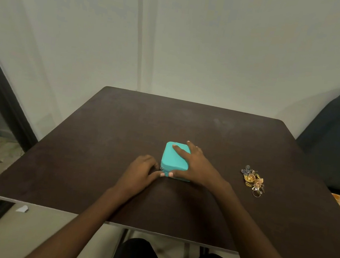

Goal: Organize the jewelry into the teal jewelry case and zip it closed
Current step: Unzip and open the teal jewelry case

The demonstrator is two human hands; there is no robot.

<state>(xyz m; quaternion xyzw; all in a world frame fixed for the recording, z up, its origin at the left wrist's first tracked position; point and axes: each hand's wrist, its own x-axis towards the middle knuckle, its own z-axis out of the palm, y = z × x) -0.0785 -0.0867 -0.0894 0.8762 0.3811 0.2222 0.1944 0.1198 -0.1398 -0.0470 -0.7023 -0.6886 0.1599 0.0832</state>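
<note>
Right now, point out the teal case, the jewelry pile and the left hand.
teal case (173,161), head view, bare patch of its closed lid.
jewelry pile (252,179), head view, gold piece near the heap's middle.
left hand (143,171), head view, back of the hand.

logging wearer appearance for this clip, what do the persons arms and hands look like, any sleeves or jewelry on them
Both forearms are bare as far as the frame shows, with no sleeves in view. The left hand and right hand wear no gloves, and no watch or bracelet shows at the wrists. No rings are visible on the fingers. Fingernails look short and unpainted.
</note>
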